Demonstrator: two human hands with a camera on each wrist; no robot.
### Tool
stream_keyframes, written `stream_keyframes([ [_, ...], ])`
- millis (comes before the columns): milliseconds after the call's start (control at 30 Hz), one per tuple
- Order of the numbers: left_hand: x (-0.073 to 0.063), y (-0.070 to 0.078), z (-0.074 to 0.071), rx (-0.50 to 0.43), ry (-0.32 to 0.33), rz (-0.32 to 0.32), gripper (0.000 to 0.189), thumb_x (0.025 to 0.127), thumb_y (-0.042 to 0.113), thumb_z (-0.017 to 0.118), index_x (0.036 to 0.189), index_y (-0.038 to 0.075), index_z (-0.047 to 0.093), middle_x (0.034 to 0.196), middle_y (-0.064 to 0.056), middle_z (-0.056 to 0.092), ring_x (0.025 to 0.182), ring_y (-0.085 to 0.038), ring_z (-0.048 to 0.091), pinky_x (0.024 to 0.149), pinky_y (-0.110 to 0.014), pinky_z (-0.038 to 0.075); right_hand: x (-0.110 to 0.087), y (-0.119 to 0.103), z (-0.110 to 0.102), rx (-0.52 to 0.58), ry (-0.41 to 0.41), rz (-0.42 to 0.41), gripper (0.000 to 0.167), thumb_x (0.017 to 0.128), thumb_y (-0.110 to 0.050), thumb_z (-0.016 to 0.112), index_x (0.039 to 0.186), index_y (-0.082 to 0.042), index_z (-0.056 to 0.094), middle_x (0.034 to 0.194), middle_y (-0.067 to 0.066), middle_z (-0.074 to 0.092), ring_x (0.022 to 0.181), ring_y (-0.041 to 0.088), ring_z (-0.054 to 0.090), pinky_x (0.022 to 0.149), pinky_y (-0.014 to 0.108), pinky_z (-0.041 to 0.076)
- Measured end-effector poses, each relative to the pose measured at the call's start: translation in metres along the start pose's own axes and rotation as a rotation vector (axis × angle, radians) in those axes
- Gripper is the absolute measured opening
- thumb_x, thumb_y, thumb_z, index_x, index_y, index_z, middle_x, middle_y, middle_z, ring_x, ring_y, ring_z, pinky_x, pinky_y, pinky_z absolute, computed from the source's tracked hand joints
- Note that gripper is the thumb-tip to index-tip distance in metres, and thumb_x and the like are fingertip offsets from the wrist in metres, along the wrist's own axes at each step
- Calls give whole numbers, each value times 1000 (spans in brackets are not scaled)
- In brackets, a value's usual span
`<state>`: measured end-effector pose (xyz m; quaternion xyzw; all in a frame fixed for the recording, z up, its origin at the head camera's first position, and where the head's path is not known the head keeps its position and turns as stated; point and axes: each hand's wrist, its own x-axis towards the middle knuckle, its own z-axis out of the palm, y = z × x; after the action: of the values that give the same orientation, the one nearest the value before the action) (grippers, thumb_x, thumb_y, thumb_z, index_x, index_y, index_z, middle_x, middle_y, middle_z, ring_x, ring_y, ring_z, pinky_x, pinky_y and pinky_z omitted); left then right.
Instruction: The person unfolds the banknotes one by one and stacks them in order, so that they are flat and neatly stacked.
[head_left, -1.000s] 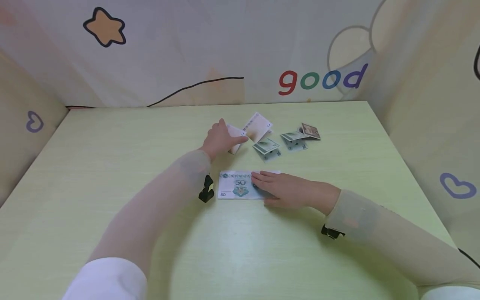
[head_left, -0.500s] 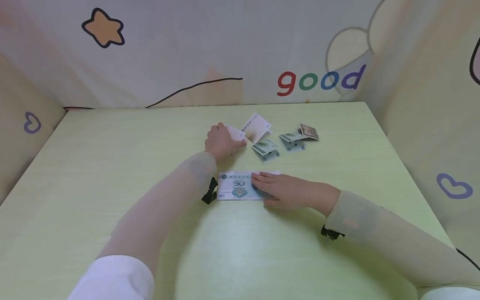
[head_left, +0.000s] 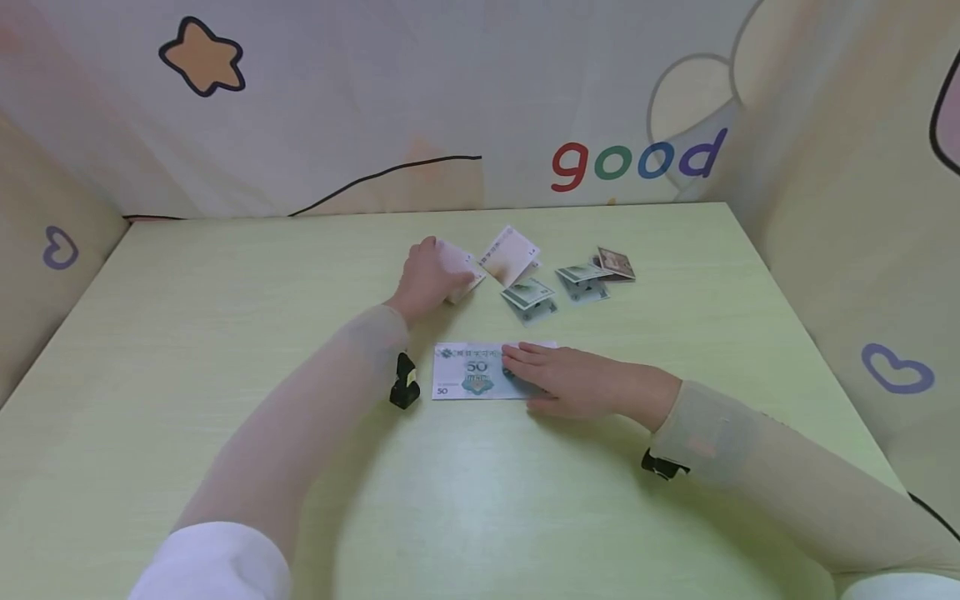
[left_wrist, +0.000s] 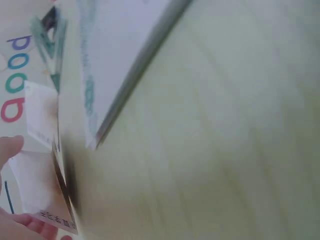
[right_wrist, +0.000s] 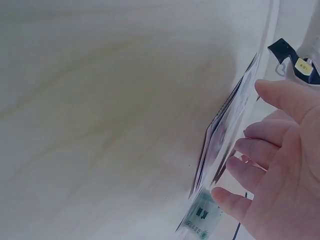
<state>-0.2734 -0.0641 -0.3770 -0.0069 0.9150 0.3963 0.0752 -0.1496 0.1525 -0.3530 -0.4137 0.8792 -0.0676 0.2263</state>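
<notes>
My left hand (head_left: 427, 279) is at the back of the table, its thumb and fingers around a folded pale pink play banknote (head_left: 459, 265). In the left wrist view that banknote (left_wrist: 40, 182) stands tilted between the thumb and the fingers. My right hand (head_left: 573, 379) lies with extended fingers on the right part of a flat 50 banknote (head_left: 468, 371), covering some of it. From the right wrist, the 50 banknote shows edge-on as several layers (right_wrist: 225, 125) beside the fingers (right_wrist: 255, 150).
Right of the left hand stands another folded pink banknote (head_left: 510, 256). Two folded green banknotes, a nearer one (head_left: 530, 298) and a farther one (head_left: 585, 282), and a folded brown banknote (head_left: 617, 263) stand farther right. A printed curtain (head_left: 375, 100) borders the table's back edge.
My left hand dips slightly right, then shifts back left, and the folded pink banknote moves a little left with it. The right hand stays on the 50 banknote.
</notes>
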Motion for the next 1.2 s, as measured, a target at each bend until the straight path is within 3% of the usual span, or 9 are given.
stream_keyframes([
  [233,-2,-7,-15,-162,-6,12,88,82,26,73,146,2,19,143,-16,31,126,-28,38,104,-37,34,1,1,0,12,12,3,65,96,-27,52,147,-2,21,154,11,15,140,29,14,110,45,20],
  [467,-12,-11,-28,-226,-38,-11,89,82,31,72,149,10,17,147,-9,29,130,-25,33,104,-39,33,3,0,-4,47,38,36,65,95,-27,53,147,-4,22,154,9,16,140,25,14,110,43,19],
  [700,-30,-11,-39,-276,-62,35,87,84,29,71,149,9,16,150,-8,25,136,-24,27,106,-37,30,7,-1,-9,63,105,96,63,95,-30,52,146,-4,25,153,8,21,139,23,19,108,43,25],
  [1033,-57,-3,-35,-348,-125,123,84,83,24,72,148,8,22,148,-7,28,134,-22,30,107,-36,29,7,-1,-19,155,274,191,58,94,-30,56,144,-6,35,148,8,33,134,25,31,105,45,30],
  [1200,-68,0,-34,-382,-145,155,82,83,21,71,147,9,22,147,-7,31,133,-21,31,107,-35,29,6,0,-21,237,325,177,59,94,-31,55,145,-7,34,147,7,34,134,24,32,106,44,30],
])
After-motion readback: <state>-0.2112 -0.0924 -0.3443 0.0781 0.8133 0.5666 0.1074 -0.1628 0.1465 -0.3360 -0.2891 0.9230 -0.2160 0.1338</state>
